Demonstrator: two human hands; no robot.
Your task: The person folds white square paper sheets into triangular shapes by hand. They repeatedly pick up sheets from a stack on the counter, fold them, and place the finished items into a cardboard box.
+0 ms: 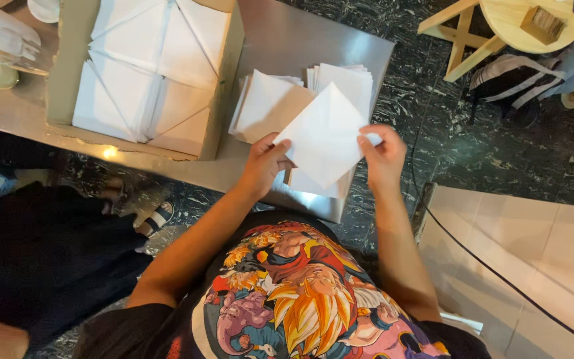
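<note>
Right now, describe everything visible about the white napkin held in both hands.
The white napkin is a thin, soft paper square, folded flat and turned like a diamond. It is held above the steel table's near corner, over loose stacks of similar napkins. The left hand pinches its left corner; the right hand grips its right corner.

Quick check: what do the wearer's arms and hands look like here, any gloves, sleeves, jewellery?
Both hands bare: left hand, right hand, no gloves, rings or watch visible. Forearms uncovered to above the elbow. Short black sleeves belong to a black T-shirt with a large, colourful cartoon print on the front. No cables or markings on the arms.
</note>
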